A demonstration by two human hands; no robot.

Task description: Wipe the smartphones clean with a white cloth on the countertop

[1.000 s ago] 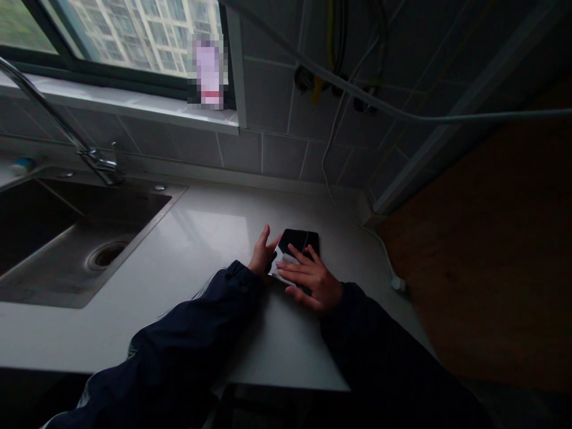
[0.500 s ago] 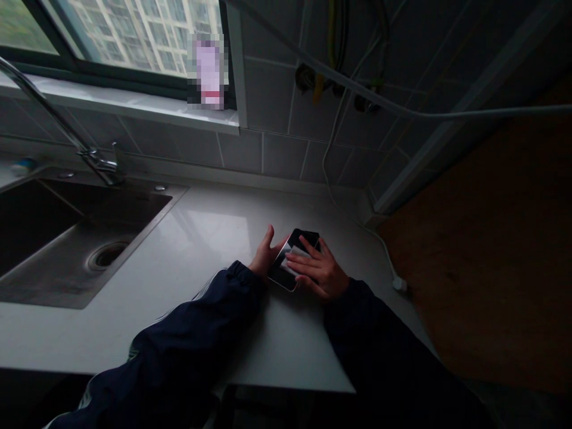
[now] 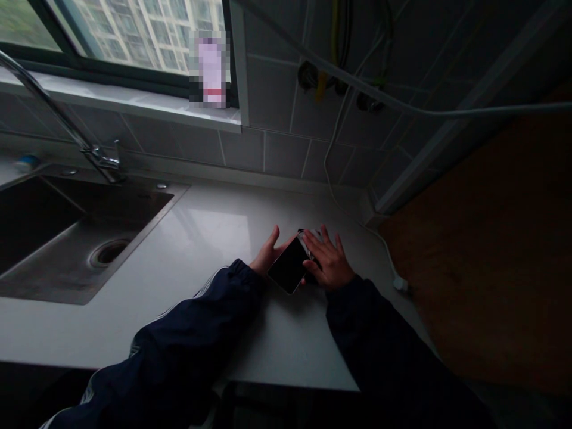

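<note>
A black smartphone (image 3: 287,267) is held slanting just above the white counter, its dark screen facing up. My left hand (image 3: 267,253) grips it from the left side and underneath, thumb sticking up; the fingers below are mostly hidden. Across the phone's upper right part lies my right hand (image 3: 329,262), fingers stretched, pressing a thin whitish wipe (image 3: 316,232) on the screen. Most of that wipe is covered by the fingers, so its exact kind is hard to make out.
To the left, a steel sink (image 3: 96,292) with a chrome faucet (image 3: 100,159) is set into the counter (image 3: 214,322). A white cable with a plug (image 3: 401,285) lies at the right, beside a brown wooden panel (image 3: 482,256). Another cable (image 3: 429,114) hangs across above.
My right hand has slid up and right over the phone with the wipe, uncovering the lower screen. My left hand keeps its hold on the phone.
</note>
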